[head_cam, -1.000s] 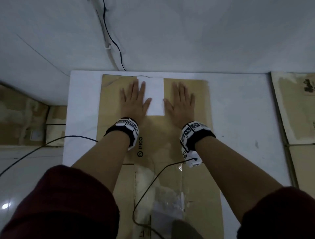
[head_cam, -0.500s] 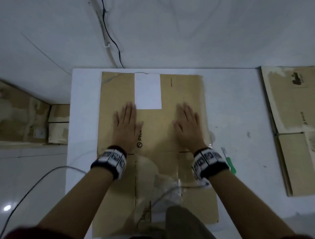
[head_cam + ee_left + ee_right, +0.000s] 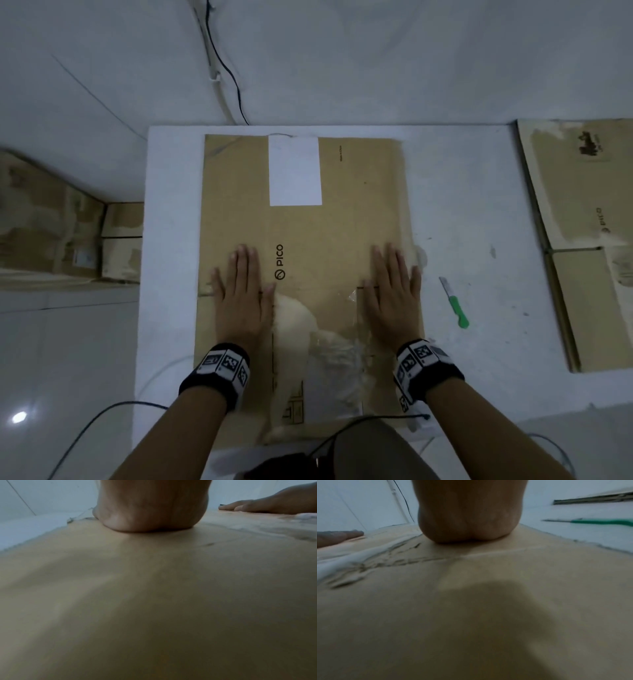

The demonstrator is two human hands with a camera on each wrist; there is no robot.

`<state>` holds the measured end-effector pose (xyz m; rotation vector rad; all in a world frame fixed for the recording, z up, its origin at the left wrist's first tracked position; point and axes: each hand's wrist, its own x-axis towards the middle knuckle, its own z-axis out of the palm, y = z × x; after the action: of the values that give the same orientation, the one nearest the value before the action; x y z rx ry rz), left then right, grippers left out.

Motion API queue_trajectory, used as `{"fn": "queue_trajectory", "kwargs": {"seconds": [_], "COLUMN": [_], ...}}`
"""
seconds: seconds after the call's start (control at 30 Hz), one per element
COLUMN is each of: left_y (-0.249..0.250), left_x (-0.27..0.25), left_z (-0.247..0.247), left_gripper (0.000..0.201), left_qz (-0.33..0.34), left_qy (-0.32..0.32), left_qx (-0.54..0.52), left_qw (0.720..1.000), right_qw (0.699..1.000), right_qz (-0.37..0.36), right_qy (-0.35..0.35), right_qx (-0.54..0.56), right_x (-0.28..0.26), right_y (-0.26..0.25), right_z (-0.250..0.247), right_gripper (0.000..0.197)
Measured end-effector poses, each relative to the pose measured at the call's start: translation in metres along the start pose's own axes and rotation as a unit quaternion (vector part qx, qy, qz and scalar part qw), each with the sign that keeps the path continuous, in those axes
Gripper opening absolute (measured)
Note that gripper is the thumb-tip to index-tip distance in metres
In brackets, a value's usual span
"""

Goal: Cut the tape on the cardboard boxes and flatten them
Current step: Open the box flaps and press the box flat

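Flattened cardboard box (image 3: 325, 222) lying on the white bench (image 3: 462, 205), long axis running near to far, covering the bench's left-centre. Left hand (image 3: 239, 298) pressing palm-down on the box's near-left part, fingers straight and close together, holding nothing. Right hand (image 3: 394, 298) pressing palm-down on the near-right part, fingers likewise straight, little finger lying close to the box's right edge, holding nothing. Both hands pointing toward the far side, well apart from each other. Printed PICO logo (image 3: 280, 262) showing just right of the left hand's fingers. White label (image 3: 295, 170) sitting at the far edge of the box, well beyond both hands. Torn pale patch with clear tape remnants (image 3: 335, 356) lying between the two wrists, running toward the near edge. Left wrist view showing the heel of the left hand (image 3: 150, 507) bearing on the cardboard, with the right hand (image 3: 267, 505) flat at far right. Right wrist view showing the heel of the right hand (image 3: 469, 511) bearing on the cardboard, beside a crease and peeled tape. Green-handled knife (image 3: 454, 303) resting on the bench just right of the box, apart from the right hand, blade pointing far. Flattened boxes (image 3: 582, 222) stacking at the bench's right end. More cardboard boxes (image 3: 68, 226) standing on the floor at left. Black cable (image 3: 222, 65) running down the wall beyond the bench.
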<state>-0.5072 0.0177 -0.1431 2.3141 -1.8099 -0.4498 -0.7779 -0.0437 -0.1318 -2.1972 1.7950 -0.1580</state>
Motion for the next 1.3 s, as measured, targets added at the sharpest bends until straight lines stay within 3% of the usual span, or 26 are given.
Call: {"fn": "queue_trajectory", "kwargs": {"seconds": [0.13,0.27,0.57,0.67,0.73,0.87,0.97,1.03,1.17,1.3], "left_y": [-0.002,-0.004,-0.003,0.001,0.004,-0.013,-0.034,-0.035,-0.018,0.014], "left_x": [-0.005,-0.029,-0.027,-0.016,-0.005,0.007,0.005,-0.005,-0.037,-0.057], "left_z": [0.0,0.001,-0.004,-0.026,-0.043,-0.065,-0.07,-0.072,-0.074,-0.079], "left_gripper": [0.063,0.067,0.069,0.074,0.072,0.094,0.104,0.088,0.047,0.027], "left_qz": [-0.018,-0.169,-0.199,-0.246,-0.304,-0.383,-0.328,-0.302,-0.27,-0.26], "left_qy": [0.024,0.084,0.044,0.06,0.066,-0.003,-0.103,-0.097,-0.022,0.036], "left_qx": [-0.031,-0.012,-0.045,-0.125,-0.16,-0.236,-0.286,-0.33,-0.384,-0.397], "left_qw": [0.999,0.982,0.978,0.959,0.937,0.893,0.895,0.889,0.883,0.879], "right_qw": [0.999,0.988,0.984,0.976,0.952,0.876,0.874,0.886,0.9,0.904], "right_qz": [0.016,0.13,0.156,0.174,0.226,0.346,0.345,0.302,0.239,0.179], "right_qy": [0.029,0.064,0.012,0.03,0.043,0.031,-0.053,-0.07,-0.028,0.004], "right_qx": [0.033,0.058,0.089,0.13,0.2,0.336,0.338,0.344,0.364,0.387], "right_x": [-0.006,-0.03,-0.034,-0.025,-0.018,-0.004,-0.006,-0.012,-0.029,-0.029], "right_y": [0.011,0.016,0.016,0.015,0.013,0.012,0.018,0.019,0.019,0.025], "right_z": [0.002,0.004,0.001,-0.017,-0.027,-0.053,-0.065,-0.063,-0.059,-0.067], "right_gripper": [0.058,0.064,0.071,0.063,0.054,0.058,0.047,0.045,0.052,0.052]}}
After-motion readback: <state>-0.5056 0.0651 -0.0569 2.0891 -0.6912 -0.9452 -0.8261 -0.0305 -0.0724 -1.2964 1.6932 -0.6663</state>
